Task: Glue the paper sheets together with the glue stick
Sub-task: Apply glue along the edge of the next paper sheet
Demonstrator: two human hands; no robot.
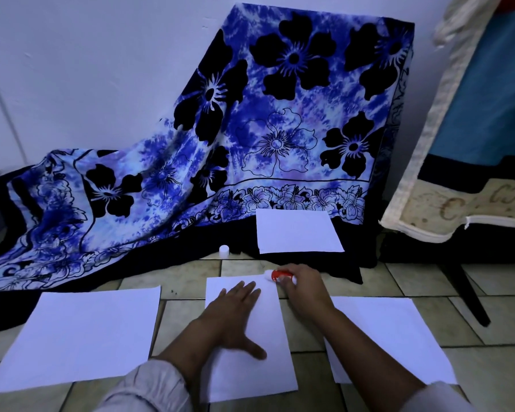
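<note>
A white paper sheet (250, 370) lies in the middle of the tiled floor. My left hand (235, 313) lies flat on it with fingers spread, pressing it down. My right hand (302, 285) grips a red glue stick (280, 275), its white tip touching the sheet's top right corner. More white sheets lie around: one at the left (78, 334), one at the right (390, 337), one farther back (298, 230) on the dark cloth. The glue stick's white cap (224, 250) stands on the floor behind.
A blue floral cloth (250, 129) drapes over something against the wall and spreads onto the floor at left. A cream-edged mattress or cushion (458, 203) leans at the right, with a dark leg (470, 295) beneath it.
</note>
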